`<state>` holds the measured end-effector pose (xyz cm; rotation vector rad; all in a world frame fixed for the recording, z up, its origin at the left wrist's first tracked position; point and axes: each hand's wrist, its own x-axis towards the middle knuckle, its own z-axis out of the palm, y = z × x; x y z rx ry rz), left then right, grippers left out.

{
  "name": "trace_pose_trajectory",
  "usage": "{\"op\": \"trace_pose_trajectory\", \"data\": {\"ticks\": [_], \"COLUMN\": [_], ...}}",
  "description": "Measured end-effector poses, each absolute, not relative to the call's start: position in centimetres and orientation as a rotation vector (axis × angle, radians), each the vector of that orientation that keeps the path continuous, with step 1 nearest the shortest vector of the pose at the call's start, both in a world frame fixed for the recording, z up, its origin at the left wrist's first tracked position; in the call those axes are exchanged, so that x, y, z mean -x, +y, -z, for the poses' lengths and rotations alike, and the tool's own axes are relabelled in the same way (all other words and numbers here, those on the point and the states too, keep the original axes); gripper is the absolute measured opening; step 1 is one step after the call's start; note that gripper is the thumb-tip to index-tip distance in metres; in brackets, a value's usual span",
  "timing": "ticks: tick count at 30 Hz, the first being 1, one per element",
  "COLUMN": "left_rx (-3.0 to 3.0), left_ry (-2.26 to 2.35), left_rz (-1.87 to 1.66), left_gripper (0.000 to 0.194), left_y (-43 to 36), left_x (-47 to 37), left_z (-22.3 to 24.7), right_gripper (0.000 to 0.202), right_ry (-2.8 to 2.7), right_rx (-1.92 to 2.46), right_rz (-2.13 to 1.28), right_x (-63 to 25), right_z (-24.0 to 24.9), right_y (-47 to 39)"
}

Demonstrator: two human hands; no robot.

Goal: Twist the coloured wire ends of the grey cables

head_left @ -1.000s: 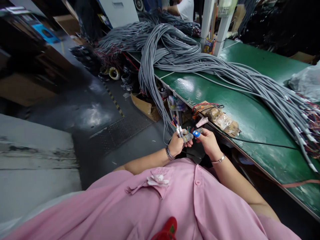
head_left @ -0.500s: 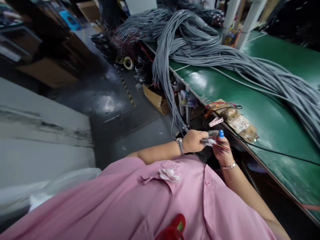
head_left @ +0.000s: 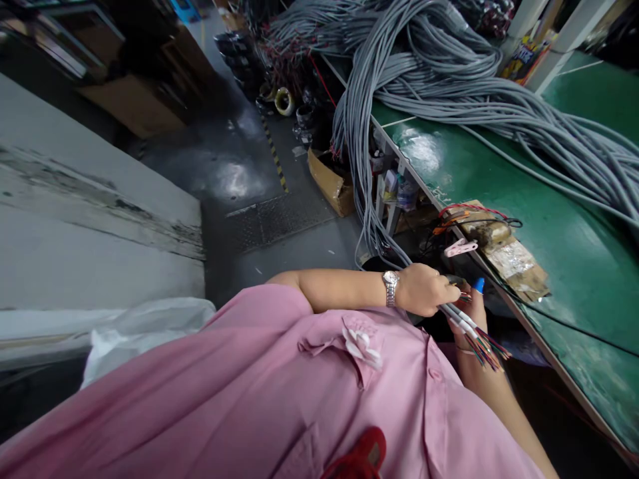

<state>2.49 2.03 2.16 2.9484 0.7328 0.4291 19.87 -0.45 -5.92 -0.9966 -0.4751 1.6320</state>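
My left hand point(head_left: 424, 290), a steel watch at its wrist, is closed around several grey cables point(head_left: 397, 249) that hang over the bench edge. Their stripped ends, with white sections and a fan of coloured wires point(head_left: 486, 349), stick out past my fist to the lower right. Close against it is my right hand point(head_left: 466, 313), its thumb raised under a blue fingertip cover point(head_left: 478, 285). A few short wires point(head_left: 466, 296) show between that thumb and the fingers, which are partly hidden behind the cables and my left hand.
A thick grey cable bundle point(head_left: 439, 80) lies across the green bench point(head_left: 589, 279). At the bench edge are taped cardboard point(head_left: 514, 263) and a pink clip point(head_left: 460, 247). An open carton point(head_left: 329, 183) stands on the floor. A pale partition point(head_left: 100, 219) rises on the left.
The view has shifted, so the scene sits further left and both hands further right. The cable ends now fan out below my right thumb instead of lying across the right palm.
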Motion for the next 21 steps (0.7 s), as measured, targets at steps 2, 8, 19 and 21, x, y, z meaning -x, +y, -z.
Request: {"op": "trace_pose_trajectory", "data": {"ticks": [2, 8, 19, 21], "left_rx": [-2.949, -2.718, -0.804, -0.763], "left_ry": [0.735, 0.717, 0.860, 0.858], "left_rz": [-0.441, -0.596, -1.107, -1.114], "left_gripper": [0.019, 0.013, 0.027, 0.026], "left_y": [2.2, 2.4, 2.0, 1.8], "left_x": [-2.5, -1.9, -0.9, -1.0], "left_z": [-2.1, -1.9, -1.3, -1.4], "right_gripper": [0.045, 0.047, 0.048, 0.050], "right_ry": [-0.496, -0.517, -0.593, -0.589], "right_rx": [0.999, 1.013, 1.025, 1.011], "right_rz": [-1.646, -1.689, -1.607, -1.632], "right_x": [-19.8, -19.8, -18.8, -18.2], "right_z": [6.0, 6.3, 4.8, 3.6], "right_y": [-0.3, -0.4, 1.8, 2.6]}}
